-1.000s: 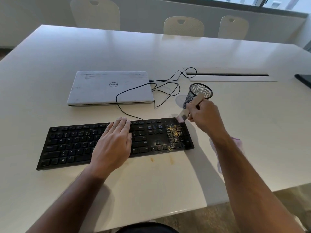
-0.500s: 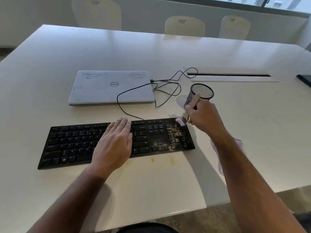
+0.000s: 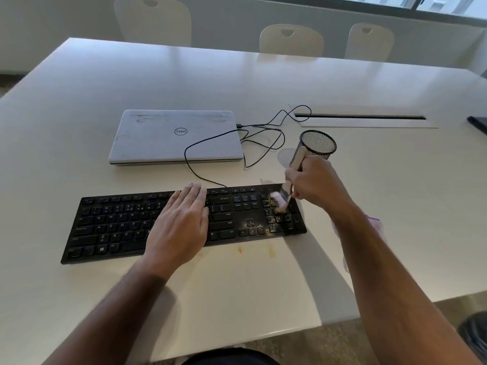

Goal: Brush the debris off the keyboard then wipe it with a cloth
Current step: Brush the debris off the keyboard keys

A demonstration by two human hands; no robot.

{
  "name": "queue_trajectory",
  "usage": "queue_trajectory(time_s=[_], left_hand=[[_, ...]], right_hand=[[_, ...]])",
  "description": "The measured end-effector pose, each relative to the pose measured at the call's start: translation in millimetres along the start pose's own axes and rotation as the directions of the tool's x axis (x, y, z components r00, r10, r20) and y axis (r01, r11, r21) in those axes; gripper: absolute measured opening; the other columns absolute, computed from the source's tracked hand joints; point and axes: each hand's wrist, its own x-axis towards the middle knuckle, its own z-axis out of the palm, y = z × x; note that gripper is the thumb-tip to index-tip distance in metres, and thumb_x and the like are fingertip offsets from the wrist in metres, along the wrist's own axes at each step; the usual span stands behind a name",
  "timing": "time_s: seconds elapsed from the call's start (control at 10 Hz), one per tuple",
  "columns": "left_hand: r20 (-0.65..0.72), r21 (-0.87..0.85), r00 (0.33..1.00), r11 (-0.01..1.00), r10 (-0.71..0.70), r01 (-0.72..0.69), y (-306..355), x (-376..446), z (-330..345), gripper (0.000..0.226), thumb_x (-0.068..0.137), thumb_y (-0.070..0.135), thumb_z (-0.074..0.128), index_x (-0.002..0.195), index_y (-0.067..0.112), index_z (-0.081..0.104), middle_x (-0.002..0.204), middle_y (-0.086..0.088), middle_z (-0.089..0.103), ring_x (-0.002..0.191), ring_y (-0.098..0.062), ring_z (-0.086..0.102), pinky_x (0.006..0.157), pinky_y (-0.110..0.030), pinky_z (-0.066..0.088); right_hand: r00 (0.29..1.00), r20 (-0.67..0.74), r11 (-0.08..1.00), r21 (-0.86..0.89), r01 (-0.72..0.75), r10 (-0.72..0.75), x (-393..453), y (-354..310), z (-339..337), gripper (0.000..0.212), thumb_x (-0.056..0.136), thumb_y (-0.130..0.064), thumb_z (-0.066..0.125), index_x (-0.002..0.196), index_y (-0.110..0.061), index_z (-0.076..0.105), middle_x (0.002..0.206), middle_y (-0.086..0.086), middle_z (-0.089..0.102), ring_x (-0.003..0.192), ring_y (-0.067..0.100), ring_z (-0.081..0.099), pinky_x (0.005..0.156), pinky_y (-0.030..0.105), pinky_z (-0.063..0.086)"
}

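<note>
Brushing is the step now. Right hand [image 3: 315,184] grips the brush [image 3: 283,197], its tip on the crumbs [image 3: 276,210] at the keyboard's [image 3: 113,227] right end. Left hand [image 3: 179,222] lies flat, fingers together, pressing the middle keys. Next, probably sweeping the crumbs off toward the near edge; the cloth [image 3: 374,225] waits under the right arm.

The closed laptop [image 3: 176,136] carries a round Dell logo on its lid, seen upside down. The black keyboard [image 3: 113,227] shows white key legends: Q, W, E, R, T, A, S, D, Z, X, C, V, and a Windows symbol.
</note>
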Motion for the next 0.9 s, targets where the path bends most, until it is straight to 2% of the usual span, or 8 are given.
queue_trajectory(time_s=[0.1, 0.2, 0.4, 0.5, 0.6, 0.7, 0.8, 0.9], left_hand=[[0.000, 0.004, 1.000, 1.000, 0.000, 0.000, 0.2, 0.3, 0.1, 0.061, 0.104, 0.037, 0.021, 0.157, 0.010, 0.034, 0.163, -0.007, 0.033, 0.154, -0.014, 0.020, 0.127, -0.037, 0.018], [0.001, 0.002, 1.000, 1.000, 0.001, -0.001, 0.0, 0.0, -0.2, 0.061, 0.104, 0.038, 0.021, 0.157, 0.010, 0.034, 0.163, -0.007, 0.033, 0.154, -0.014, 0.020, 0.127, -0.037, 0.018], [-0.007, 0.000, 1.000, 1.000, -0.005, 0.005, 0.1, 0.0, 0.3, 0.060, 0.104, 0.037, 0.022, 0.156, 0.010, 0.035, 0.163, -0.006, 0.033, 0.154, -0.013, 0.019, 0.127, -0.036, 0.017], [-0.006, 0.002, 1.000, 1.000, -0.004, 0.004, 0.2, 0.0, 0.3, 0.060, 0.104, 0.037, 0.022, 0.157, 0.010, 0.034, 0.163, -0.005, 0.032, 0.154, -0.012, 0.018, 0.127, -0.035, 0.016], [-0.001, 0.007, 1.000, 1.000, -0.001, 0.001, 0.1, -0.6, 0.3, 0.060, 0.105, 0.037, 0.022, 0.157, 0.011, 0.033, 0.164, -0.005, 0.031, 0.154, -0.012, 0.017, 0.127, -0.035, 0.015], [-0.004, 0.004, 1.000, 1.000, -0.001, 0.001, 0.1, -0.2, -0.5, 0.060, 0.105, 0.037, 0.022, 0.157, 0.010, 0.033, 0.164, -0.005, 0.031, 0.154, -0.012, 0.017, 0.127, -0.035, 0.015], [-0.001, 0.003, 1.000, 1.000, -0.006, 0.006, 0.7, -0.3, -0.4, 0.061, 0.104, 0.038, 0.021, 0.157, 0.011, 0.033, 0.164, -0.005, 0.031, 0.154, -0.012, 0.017, 0.127, -0.035, 0.015], [-0.002, 0.004, 1.000, 1.000, -0.004, 0.004, 0.1, -0.3, 0.0, 0.061, 0.104, 0.038, 0.020, 0.157, 0.011, 0.033, 0.164, -0.006, 0.031, 0.154, -0.012, 0.017, 0.127, -0.035, 0.015]], right_hand=[[1.000, -0.010, 1.000, -0.024, 0.009, -0.009, 1.5, -2.0, -7.7, 0.028, 0.097, -0.014, 0.061, 0.076, 0.005, 0.064, 0.070, 0.016, 0.072, 0.067, 0.030, 0.072, 0.068, 0.042, 0.058], [0.992, -0.120, 0.999, 0.001, 0.036, -0.036, 3.6, -4.2, -2.2, 0.031, 0.103, -0.022, 0.060, 0.077, -0.006, 0.068, 0.071, 0.006, 0.071, 0.072, 0.025, 0.070, 0.070, 0.036, 0.053], [0.998, 0.062, 1.000, -0.029, -0.002, 0.004, -0.6, -2.1, -1.2, 0.024, 0.095, -0.014, 0.059, 0.078, 0.002, 0.062, 0.072, 0.017, 0.072, 0.067, 0.032, 0.073, 0.072, 0.050, 0.062], [0.997, 0.073, 0.999, -0.032, -0.003, 0.005, -0.6, -1.9, -7.6, 0.026, 0.095, -0.016, 0.061, 0.079, 0.004, 0.064, 0.073, 0.018, 0.073, 0.068, 0.033, 0.073, 0.072, 0.052, 0.062], [0.997, -0.081, 0.999, 0.052, 0.003, 0.001, 1.5, -3.5, -5.0, 0.030, 0.102, -0.024, 0.061, 0.080, -0.006, 0.069, 0.072, 0.008, 0.073, 0.072, 0.027, 0.072, 0.076, 0.045, 0.061], [0.995, -0.103, 0.999, 0.047, 0.003, 0.002, 1.4, -4.0, 2.4, 0.030, 0.103, -0.025, 0.060, 0.082, -0.006, 0.069, 0.074, 0.006, 0.072, 0.075, 0.027, 0.073, 0.075, 0.039, 0.059], [0.999, 0.031, 0.999, 0.017, -0.041, 0.041, 0.3, -2.0, 2.7, 0.026, 0.097, -0.015, 0.060, 0.081, 0.004, 0.066, 0.071, 0.015, 0.073, 0.065, 0.029, 0.074, 0.071, 0.047, 0.064], [0.997, 0.058, 0.998, 0.033, -0.044, 0.042, 1.0, -2.6, -1.2, 0.027, 0.095, -0.014, 0.061, 0.079, 0.006, 0.068, 0.068, 0.015, 0.074, 0.058, 0.026, 0.073, 0.068, 0.049, 0.065]])
